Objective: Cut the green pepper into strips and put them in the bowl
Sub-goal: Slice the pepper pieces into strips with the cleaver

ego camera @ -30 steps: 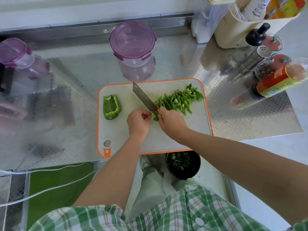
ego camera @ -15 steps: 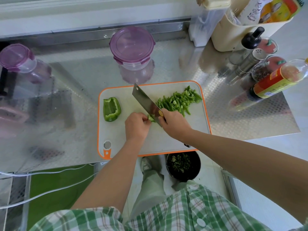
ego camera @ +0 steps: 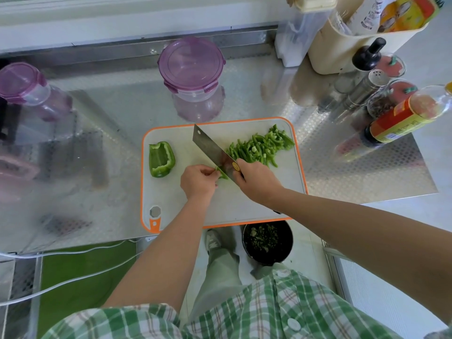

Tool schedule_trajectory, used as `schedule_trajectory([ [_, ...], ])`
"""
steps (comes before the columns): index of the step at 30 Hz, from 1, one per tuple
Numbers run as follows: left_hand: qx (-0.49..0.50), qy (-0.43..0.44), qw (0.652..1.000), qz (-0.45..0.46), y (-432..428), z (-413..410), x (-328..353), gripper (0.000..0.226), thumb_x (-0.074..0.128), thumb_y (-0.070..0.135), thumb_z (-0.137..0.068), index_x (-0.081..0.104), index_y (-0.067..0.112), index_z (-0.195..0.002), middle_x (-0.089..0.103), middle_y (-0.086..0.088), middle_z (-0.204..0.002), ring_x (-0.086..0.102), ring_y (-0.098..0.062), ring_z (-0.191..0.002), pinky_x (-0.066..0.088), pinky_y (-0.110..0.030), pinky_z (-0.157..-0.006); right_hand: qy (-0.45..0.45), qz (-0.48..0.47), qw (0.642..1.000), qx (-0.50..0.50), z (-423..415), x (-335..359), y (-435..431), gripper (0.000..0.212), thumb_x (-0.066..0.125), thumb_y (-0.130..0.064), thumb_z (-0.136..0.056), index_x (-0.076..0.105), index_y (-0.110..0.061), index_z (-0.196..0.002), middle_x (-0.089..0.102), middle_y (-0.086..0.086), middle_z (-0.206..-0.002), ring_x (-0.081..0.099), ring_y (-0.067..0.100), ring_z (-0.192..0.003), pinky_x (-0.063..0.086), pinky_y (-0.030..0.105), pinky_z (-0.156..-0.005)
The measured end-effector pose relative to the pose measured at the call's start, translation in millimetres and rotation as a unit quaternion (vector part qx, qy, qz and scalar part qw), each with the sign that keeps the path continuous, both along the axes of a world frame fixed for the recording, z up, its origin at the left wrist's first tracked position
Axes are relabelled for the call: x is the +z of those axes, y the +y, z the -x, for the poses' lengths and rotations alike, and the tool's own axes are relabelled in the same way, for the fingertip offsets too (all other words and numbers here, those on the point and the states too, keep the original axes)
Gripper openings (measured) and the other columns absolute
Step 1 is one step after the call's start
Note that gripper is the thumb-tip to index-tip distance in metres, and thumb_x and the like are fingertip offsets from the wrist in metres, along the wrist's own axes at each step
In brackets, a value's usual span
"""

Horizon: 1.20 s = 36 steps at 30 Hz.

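I have the cutting board (ego camera: 244, 204) mid-frame, its near edge close to the counter's front edge, with bare board below both wrists. The left hand (ego camera: 199, 182) pinches one small pepper piece (ego camera: 223, 176) at board centre, and the knife (ego camera: 210, 148) touches it. The right hand (ego camera: 256, 182) is wrapped round the knife's handle. One pepper chunk (ego camera: 161, 159) lies apart at the board's left. One heap of strips (ego camera: 259, 148) sits upper right, near the orange rim. One black bowl (ego camera: 266, 259) shows below the board, seemingly lower than the counter. I count two purple-lidded tubs (ego camera: 190, 62) (ego camera: 22, 80) above.
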<state>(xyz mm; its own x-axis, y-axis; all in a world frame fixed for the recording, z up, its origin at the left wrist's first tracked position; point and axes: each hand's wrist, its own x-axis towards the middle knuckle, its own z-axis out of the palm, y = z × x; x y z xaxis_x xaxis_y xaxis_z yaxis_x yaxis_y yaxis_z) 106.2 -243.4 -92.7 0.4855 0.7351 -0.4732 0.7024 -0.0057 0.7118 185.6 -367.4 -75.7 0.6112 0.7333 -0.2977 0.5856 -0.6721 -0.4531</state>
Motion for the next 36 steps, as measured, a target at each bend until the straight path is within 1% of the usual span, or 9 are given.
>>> schedule_trajectory([
  [6,0.028,-0.005,0.999,0.024,-1.0,-2.6,-3.0,0.015,0.078,0.015,-0.079,0.069,0.02,-0.069,0.071,-0.001,-0.073,0.066,-0.01,-0.053,0.051,-0.02,-0.067,0.028,-0.018,0.999,-0.035,3.8,-6.8,0.7,0.019,0.04,-0.022,-0.098,0.037,-0.012,-0.082,0.045,0.007,-0.064,0.045,0.03,-0.059,0.03,0.033,-0.052],
  [9,0.029,-0.006,0.999,0.034,-0.4,-6.5,-3.3,0.015,0.078,0.01,-0.079,0.069,0.017,-0.07,0.069,-0.002,-0.07,0.068,-0.018,-0.058,0.053,-0.024,-0.07,0.031,-0.01,0.999,-0.038,2.9,-11.6,3.8,0.02,0.04,-0.022,-0.099,0.039,-0.011,-0.083,0.045,0.006,-0.063,0.046,0.029,-0.059,0.031,0.033,-0.052],
  [12,0.037,-0.007,0.998,0.045,0.0,-7.2,-1.5,0.012,0.078,0.009,-0.079,0.069,0.015,-0.073,0.067,-0.002,-0.069,0.068,-0.02,-0.06,0.051,-0.019,-0.064,0.015,-0.007,0.999,-0.037,4.5,-15.7,7.5,0.018,0.04,-0.023,-0.1,0.038,-0.012,-0.085,0.043,0.004,-0.06,0.044,0.027,-0.056,0.03,0.031,-0.05],
  [17,0.061,-0.015,0.995,0.079,2.1,-3.9,-2.5,0.01,0.08,0.01,-0.078,0.071,0.015,-0.075,0.066,0.003,-0.067,0.068,-0.015,-0.059,0.056,-0.024,-0.066,-0.009,-0.011,0.999,-0.041,4.3,-14.8,17.5,0.017,0.038,-0.023,-0.1,0.036,-0.013,-0.087,0.04,0.0,-0.058,0.041,0.023,-0.051,0.025,0.031,-0.048],
  [20,0.077,-0.019,0.993,0.093,1.4,-3.9,-4.0,0.008,0.081,0.011,-0.077,0.073,0.012,-0.078,0.067,0.002,-0.069,0.069,-0.014,-0.058,0.058,-0.025,-0.066,0.006,-0.036,0.997,-0.068,1.8,-14.2,12.9,0.017,0.039,-0.023,-0.1,0.039,-0.012,-0.087,0.043,0.003,-0.059,0.044,0.026,-0.052,0.029,0.032,-0.05],
  [24,0.087,-0.012,0.992,0.096,0.2,-4.8,-7.7,0.008,0.081,0.013,-0.077,0.074,0.012,-0.078,0.07,-0.001,-0.072,0.068,-0.012,-0.055,0.059,-0.026,-0.065,0.026,-0.04,0.996,-0.073,-0.7,-6.0,0.7,0.021,0.04,-0.022,-0.1,0.037,-0.013,-0.081,0.042,0.002,-0.058,0.041,0.022,-0.051,0.026,0.031,-0.046],
  [27,0.09,-0.011,0.992,0.089,0.1,-5.0,-8.7,0.01,0.08,0.013,-0.077,0.072,0.015,-0.073,0.071,-0.002,-0.073,0.069,-0.014,-0.057,0.059,-0.028,-0.069,0.03,-0.027,0.998,-0.056,3.7,-4.1,0.4,0.021,0.04,-0.022,-0.099,0.036,-0.012,-0.081,0.043,0.004,-0.06,0.043,0.025,-0.055,0.03,0.032,-0.049],
  [31,0.094,-0.013,0.992,0.089,0.1,-5.6,-10.0,0.015,0.079,0.009,-0.078,0.069,0.017,-0.069,0.073,-0.006,-0.076,0.07,-0.017,-0.058,0.059,-0.032,-0.074,0.046,-0.022,0.996,-0.072,7.8,-8.2,4.4,0.022,0.041,-0.024,-0.098,0.039,-0.011,-0.08,0.05,0.01,-0.067,0.049,0.031,-0.062,0.037,0.035,-0.052],
  [36,0.094,-0.018,0.991,0.09,-0.6,-6.7,-10.5,0.014,0.079,0.006,-0.077,0.069,0.015,-0.072,0.071,-0.006,-0.076,0.069,-0.018,-0.058,0.06,-0.034,-0.074,0.03,0.003,0.998,-0.062,12.9,-8.8,12.3,0.019,0.04,-0.023,-0.1,0.036,-0.011,-0.085,0.038,0.003,-0.062,0.043,0.029,-0.063,0.03,0.033,-0.055],
])
